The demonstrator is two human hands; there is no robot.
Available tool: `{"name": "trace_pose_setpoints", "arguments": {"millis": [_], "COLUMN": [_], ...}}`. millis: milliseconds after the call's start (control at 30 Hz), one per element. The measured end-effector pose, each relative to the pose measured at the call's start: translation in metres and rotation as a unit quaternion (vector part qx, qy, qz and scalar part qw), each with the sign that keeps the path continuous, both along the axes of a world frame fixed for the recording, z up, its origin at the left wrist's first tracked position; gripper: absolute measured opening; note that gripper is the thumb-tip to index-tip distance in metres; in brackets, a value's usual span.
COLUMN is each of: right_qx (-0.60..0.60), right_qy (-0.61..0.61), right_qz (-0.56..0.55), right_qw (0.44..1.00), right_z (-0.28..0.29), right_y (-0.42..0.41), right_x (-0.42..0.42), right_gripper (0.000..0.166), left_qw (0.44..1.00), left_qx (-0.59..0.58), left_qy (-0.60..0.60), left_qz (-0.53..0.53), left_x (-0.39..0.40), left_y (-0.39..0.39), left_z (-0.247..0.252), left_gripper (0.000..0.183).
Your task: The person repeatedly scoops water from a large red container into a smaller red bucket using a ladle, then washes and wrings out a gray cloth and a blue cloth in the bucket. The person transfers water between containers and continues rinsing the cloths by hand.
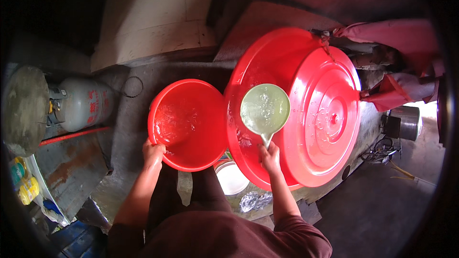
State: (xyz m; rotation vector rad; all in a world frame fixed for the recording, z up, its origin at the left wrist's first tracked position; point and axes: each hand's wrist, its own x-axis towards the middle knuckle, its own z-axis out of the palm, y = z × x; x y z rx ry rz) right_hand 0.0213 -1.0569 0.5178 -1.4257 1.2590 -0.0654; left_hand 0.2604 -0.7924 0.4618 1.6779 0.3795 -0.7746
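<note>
My left hand point(154, 154) grips the near left rim of a red plastic basin point(206, 129), which has water moving in its left part. In my right hand point(269, 156) is the handle of a pale green plastic water ladle point(265, 109), with rippling water in its bowl. The ladle is over a large red plastic tub point(236, 79), just left of a round red lid point(335, 118) with water drops on it. This lid covers the right part of the tub. Water shows in the tub's uncovered left part. The basin's right edge is close beside the tub.
A grey gas cylinder point(84, 104) bearing red writing lies at the left in this view, near a round board point(25, 111). Below the basin stands a white-topped bucket point(231, 178) beside crumpled clear plastic point(251, 201). Red cloth point(394, 89) hangs at the right.
</note>
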Motion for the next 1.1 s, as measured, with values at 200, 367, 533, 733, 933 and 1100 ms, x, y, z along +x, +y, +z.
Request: {"name": "trace_pose_setpoints", "arguments": {"millis": [200,367,533,733,933,1100], "right_qx": [-0.169,-0.298,-0.452,-0.536,-0.559,-0.460], "right_qy": [-0.018,0.064,0.074,0.032,0.036,0.067], "right_qz": [0.145,0.201,0.286,0.315,0.291,0.071], "right_qw": [0.975,0.931,0.841,0.783,0.776,0.882], "right_z": [0.024,0.042,0.068,0.067,0.060,-0.040], "right_y": [0.042,0.076,0.089,0.080,0.064,0.031], "right_x": [-0.022,-0.003,0.020,0.019,0.007,-0.047], "right_gripper": [0.019,0.011,0.026,0.025,0.018,0.016], "left_qw": [0.994,0.977,0.966,0.980,0.971,0.970], "left_qx": [0.105,0.201,0.246,0.186,0.220,0.232], "left_qy": [-0.033,-0.029,-0.001,-0.049,-0.025,0.038], "left_qz": [-0.025,-0.057,-0.079,-0.053,-0.095,-0.068], "left_x": [-0.012,-0.015,-0.015,-0.018,-0.015,-0.016], "left_y": [-0.001,0.003,0.000,0.000,-0.001,0.000], "left_z": [-0.020,-0.019,0.008,-0.006,0.013,-0.001], "left_gripper": [0.036,0.028,0.028,0.028,0.030,0.034]}}
